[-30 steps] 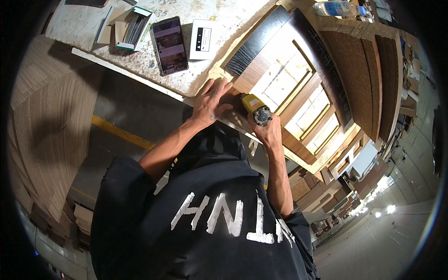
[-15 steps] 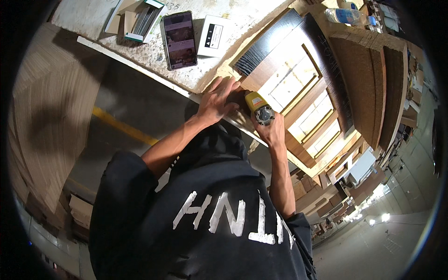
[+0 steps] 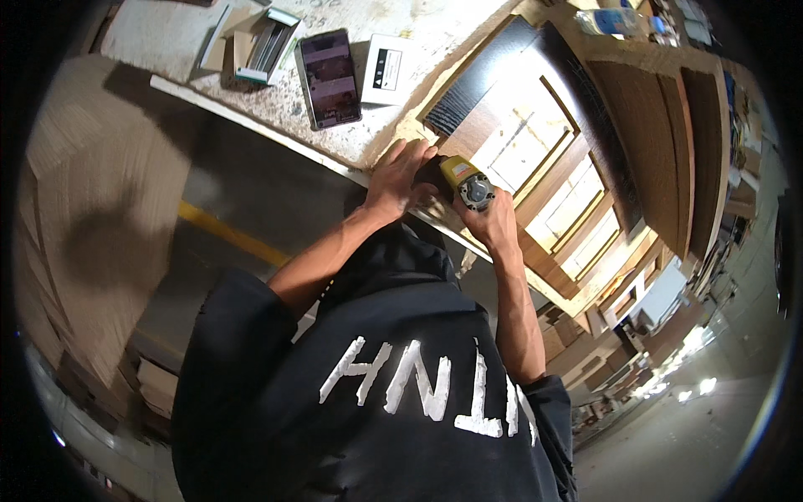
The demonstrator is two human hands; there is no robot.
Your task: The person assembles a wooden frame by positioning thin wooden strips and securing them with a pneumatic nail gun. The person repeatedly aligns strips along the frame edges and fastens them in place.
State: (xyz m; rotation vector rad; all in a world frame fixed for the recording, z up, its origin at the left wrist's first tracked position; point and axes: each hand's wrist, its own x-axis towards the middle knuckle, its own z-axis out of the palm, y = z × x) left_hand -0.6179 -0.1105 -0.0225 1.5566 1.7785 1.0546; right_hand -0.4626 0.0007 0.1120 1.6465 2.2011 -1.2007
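Observation:
My right hand [image 3: 492, 221] is wrapped round the grip of a yellow nail gun [image 3: 462, 174], whose round grey cap faces up. The gun's nose end is hard to make out, in shadow near the left end of a brown wooden frame [image 3: 539, 201] with slots between its bars. My left hand [image 3: 395, 186] rests with fingers stretched out on the near edge of the bench, just left of the gun. Whatever lies under its palm is hidden. A dark board [image 3: 483, 75] lies along the frame's far left end.
On the white worktop [image 3: 251, 109] sit an open carton with thin strips [image 3: 266, 52], a phone [image 3: 330, 79] and a small white box [image 3: 387, 71]. A plastic bottle [image 3: 615, 23] lies far right, beyond leaning brown boards [image 3: 640, 142]. Wood-grain panels [image 3: 100, 226] stand at left.
The whole view has shifted slightly, so the bench appears a little further right and lower. Both hands keep nearly the same place, the right one still on the nail gun.

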